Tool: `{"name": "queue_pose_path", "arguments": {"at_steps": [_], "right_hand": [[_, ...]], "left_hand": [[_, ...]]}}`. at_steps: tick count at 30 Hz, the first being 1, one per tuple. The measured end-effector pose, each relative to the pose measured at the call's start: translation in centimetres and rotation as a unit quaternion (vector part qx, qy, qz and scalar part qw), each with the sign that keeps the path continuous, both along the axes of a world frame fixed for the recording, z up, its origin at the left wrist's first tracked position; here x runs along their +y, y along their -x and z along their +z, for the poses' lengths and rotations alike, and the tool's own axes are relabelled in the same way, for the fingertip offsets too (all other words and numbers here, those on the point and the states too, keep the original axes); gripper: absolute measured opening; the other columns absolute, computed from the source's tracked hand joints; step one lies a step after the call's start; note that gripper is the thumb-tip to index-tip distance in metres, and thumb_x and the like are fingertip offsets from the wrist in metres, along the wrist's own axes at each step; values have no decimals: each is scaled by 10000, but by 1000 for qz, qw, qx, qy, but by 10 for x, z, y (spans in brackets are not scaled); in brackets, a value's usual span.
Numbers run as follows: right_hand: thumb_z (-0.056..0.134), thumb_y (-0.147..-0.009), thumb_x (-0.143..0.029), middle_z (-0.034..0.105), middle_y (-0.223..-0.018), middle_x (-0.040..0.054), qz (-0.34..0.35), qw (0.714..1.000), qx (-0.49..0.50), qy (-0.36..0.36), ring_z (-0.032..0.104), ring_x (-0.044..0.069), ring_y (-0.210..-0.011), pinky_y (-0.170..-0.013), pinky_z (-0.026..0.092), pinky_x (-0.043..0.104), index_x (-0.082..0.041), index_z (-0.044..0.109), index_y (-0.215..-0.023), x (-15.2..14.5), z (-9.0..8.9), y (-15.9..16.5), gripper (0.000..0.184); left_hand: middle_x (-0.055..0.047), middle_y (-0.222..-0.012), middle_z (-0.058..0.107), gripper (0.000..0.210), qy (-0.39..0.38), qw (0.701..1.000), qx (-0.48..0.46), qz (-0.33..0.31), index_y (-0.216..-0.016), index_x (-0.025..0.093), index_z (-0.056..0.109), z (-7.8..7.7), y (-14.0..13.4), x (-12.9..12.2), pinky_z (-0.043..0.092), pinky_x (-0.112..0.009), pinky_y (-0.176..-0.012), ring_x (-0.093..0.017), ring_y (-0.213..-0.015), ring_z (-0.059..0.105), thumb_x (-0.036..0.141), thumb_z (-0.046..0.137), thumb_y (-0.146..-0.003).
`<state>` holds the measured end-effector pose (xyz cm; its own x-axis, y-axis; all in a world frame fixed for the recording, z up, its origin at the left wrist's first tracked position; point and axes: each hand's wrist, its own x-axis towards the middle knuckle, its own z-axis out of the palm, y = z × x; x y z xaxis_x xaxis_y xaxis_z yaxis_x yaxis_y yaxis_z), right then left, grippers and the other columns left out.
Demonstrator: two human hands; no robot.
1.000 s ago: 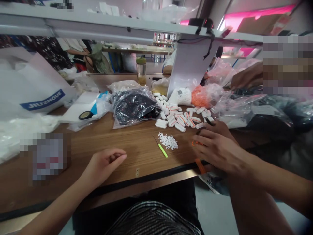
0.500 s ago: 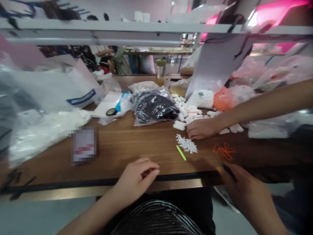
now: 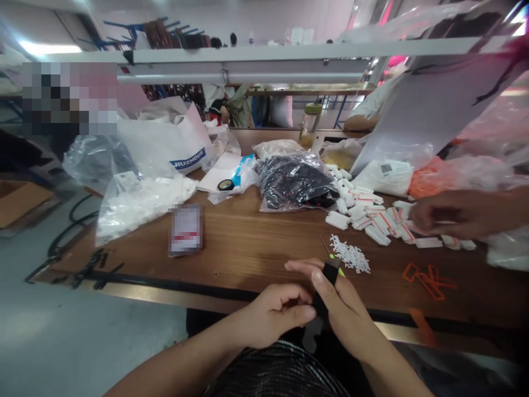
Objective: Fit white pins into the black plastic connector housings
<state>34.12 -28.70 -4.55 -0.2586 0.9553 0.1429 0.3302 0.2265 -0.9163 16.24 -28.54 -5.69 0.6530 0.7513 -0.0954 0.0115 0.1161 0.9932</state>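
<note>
My right hand (image 3: 345, 303) is closed around a black flat piece with a notched lower end (image 3: 311, 336), its thumb lying across the front and its fingers behind. My left hand (image 3: 281, 311) is just left of that piece, loosely curled with thumb and fingers apart; its fingertips are close to the piece's edge, and I cannot tell whether they touch it. Behind the right fingers lies a tool with a thin shaft and lime-green handle (image 3: 341, 272), partly hidden. Beside it is a pile of small white pieces (image 3: 351, 255).
Orange loop pieces (image 3: 430, 282) lie on the brown table (image 3: 243, 248), near an orange strip (image 3: 422, 325) at its edge. Another person's hand (image 3: 446, 215) is over white packets (image 3: 386, 220). Behind are a clear bag of dark items (image 3: 293, 182), a tape roll (image 3: 225, 184) and a bottle (image 3: 311, 124).
My right hand has come left and up to my left hand, bringing the black piece. The view has turned left. The other person's hand has moved right along the white packets.
</note>
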Motion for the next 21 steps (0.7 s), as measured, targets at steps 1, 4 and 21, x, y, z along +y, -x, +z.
{"name": "queue_pose_path", "arguments": {"at_steps": [1,4,21], "right_hand": [[406,-986,-409,610,-1322,44,-8,1000,-9,-10,522,228,-1264,-1090,392,469,-324,598,-1288,0,-4,-1,368],[483,-952,-412,595,-1334,75,-46,998,-39,-30,549,242,-1229,-1049,430,459,-297,541,-1345,1,-18,-9,413],[565,-915,-325,689,-963,68,-125,983,-94,-101,642,220,-926,-852,512,381,-240,697,-937,-3,-50,-17,159]], "left_hand": [[-14,-737,566,308,7,1000,14,9,-843,153,592,3,5,4,423,-254,-649,-122,-666,501,456,573,-893],[-18,-752,608,303,-72,984,130,94,-827,167,589,20,34,31,434,-250,-654,-131,-681,541,450,520,-908],[-136,-1009,694,230,-261,747,563,239,-926,177,674,28,84,209,437,-359,-783,-278,-926,615,363,565,-845]]}}
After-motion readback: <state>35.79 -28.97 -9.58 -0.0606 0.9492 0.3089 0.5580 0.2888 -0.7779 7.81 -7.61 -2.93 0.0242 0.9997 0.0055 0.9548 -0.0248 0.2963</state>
